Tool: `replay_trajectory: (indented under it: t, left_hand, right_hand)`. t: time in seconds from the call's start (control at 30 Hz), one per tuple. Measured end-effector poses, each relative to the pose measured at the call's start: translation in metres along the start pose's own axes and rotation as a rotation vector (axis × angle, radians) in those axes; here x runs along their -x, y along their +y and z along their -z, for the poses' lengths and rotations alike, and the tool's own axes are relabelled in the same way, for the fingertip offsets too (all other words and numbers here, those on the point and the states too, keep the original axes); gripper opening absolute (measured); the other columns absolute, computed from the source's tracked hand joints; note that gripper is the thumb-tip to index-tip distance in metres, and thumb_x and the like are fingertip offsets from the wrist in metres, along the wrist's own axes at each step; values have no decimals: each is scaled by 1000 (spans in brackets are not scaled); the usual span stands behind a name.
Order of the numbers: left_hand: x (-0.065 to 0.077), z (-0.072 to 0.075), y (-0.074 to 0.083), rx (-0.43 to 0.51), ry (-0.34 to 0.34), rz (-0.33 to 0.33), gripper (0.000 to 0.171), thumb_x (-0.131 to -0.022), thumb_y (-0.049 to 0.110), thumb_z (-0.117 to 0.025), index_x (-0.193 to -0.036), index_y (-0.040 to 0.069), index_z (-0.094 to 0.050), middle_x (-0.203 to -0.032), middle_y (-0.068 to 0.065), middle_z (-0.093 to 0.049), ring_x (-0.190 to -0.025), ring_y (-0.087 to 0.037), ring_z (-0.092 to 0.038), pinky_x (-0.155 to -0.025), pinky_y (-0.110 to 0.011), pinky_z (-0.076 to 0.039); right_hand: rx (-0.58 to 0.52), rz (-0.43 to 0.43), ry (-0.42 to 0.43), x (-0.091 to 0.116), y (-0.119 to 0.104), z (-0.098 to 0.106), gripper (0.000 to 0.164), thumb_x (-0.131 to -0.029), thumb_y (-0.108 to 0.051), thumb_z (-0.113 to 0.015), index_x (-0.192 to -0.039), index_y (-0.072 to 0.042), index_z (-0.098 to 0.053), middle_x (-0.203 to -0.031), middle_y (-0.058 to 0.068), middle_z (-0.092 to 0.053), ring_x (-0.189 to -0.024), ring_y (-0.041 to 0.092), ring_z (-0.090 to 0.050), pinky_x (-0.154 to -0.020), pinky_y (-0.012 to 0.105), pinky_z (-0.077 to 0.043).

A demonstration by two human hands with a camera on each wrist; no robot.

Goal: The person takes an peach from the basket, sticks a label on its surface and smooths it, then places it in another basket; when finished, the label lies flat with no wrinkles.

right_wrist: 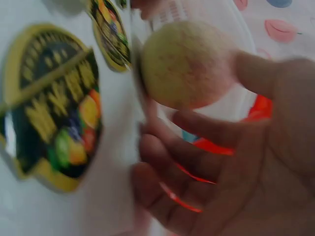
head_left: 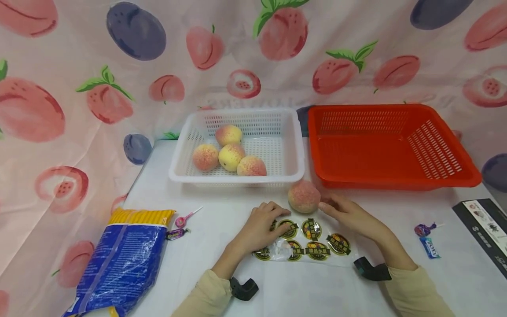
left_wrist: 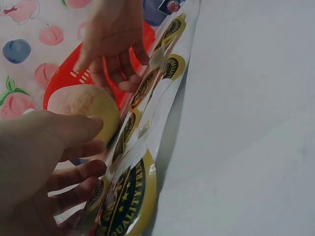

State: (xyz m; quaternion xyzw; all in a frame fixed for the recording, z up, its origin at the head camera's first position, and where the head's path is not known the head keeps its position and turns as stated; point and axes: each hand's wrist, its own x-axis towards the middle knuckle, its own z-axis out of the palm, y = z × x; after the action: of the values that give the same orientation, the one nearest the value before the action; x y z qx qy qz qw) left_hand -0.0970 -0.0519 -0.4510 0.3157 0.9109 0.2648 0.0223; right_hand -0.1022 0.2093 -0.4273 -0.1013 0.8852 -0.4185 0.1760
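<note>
A pinkish peach sits on the white table just in front of two baskets. My right hand is beside it with fingers loosely spread, thumb and index fingertips right at its side in the right wrist view. Over the left end of a clear sheet of round fruit stickers lies my left hand, fingers relaxed and pointing toward the peach. Black, gold-edged stickers with fruit pictures show large in the right wrist view. In the left wrist view the peach is partly hidden behind the left thumb.
Several peaches lie in a white basket at the back; a red basket stands to its right. A blue and yellow bag and wrapped candies are at left. More candies and a black box sit right.
</note>
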Motion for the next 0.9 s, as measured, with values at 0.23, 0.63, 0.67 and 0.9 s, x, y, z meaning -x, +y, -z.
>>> replay_trajectory:
  t: [0.23,0.63,0.67,0.9]
  left_hand:
    - [2,-2,8,-57,-34,-39,32,-84,42,-55,-111,26,-58,-102,7,-51,-91,-9,-44,-70,-23,-32]
    - [7,2,16,-174,-82,-23,39,-77,44,-63,-113,27,-56,-101,6,-47,-90,-11,-42,-70,-24,-33]
    - [8,1,16,-181,-81,-23,40,-77,44,-63,-113,27,-56,-102,6,-47,-90,-11,-42,-70,-24,-34]
    - [8,1,19,-200,-68,-12,42,-74,43,-67,-111,27,-57,-102,5,-48,-89,-12,-42,-68,-24,-32]
  right_hand:
    - [224,114,-109,11,-3,2,34,-80,-42,-61,-104,-18,-55,-87,-5,-55,-81,11,-50,-72,24,-44]
    - [384,229,-141,8,-10,-20,41,-73,-32,-70,-109,-20,-54,-70,-6,-46,-62,6,-42,-54,17,-33]
    - [388,231,-138,8,-10,-21,40,-73,-32,-71,-108,-20,-54,-69,-7,-45,-62,5,-42,-54,17,-33]
    - [355,268,-103,9,-12,-14,19,-78,-27,-67,-89,-28,-51,-60,-13,-41,-55,0,-39,-51,16,-34]
